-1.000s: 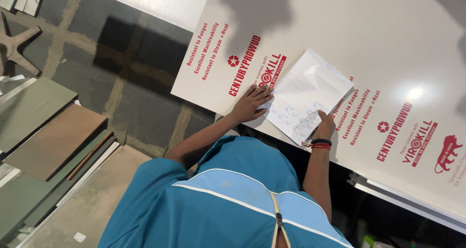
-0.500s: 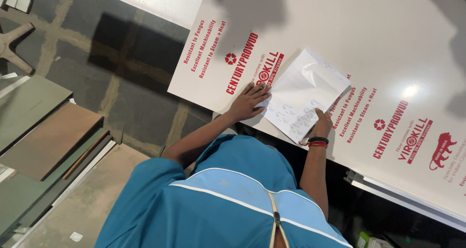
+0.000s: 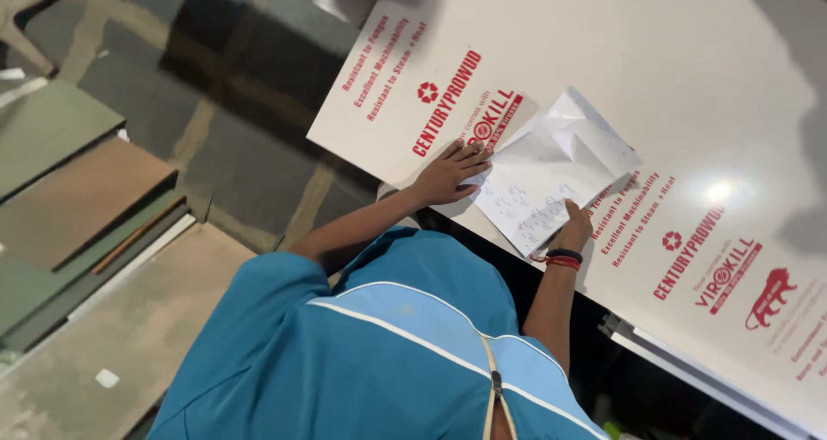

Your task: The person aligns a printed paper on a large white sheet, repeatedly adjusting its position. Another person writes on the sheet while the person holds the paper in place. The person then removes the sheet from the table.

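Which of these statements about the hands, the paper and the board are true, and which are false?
1. Both hands rest on the creased white paper. True: left hand at one edge, right hand at the other.
2. The paper lies on the floor. False: it lies on the large white board with red print.
3. The right wrist wears red and black bands. True.
4. The paper is blank. False: it bears handwriting.
5. The left hand grips a pen. False: it lies flat, fingers spread.

teal short-sleeved shirt (image 3: 388, 354), light-blue panel, white piping; red and black bands (image 3: 562, 258) on right wrist
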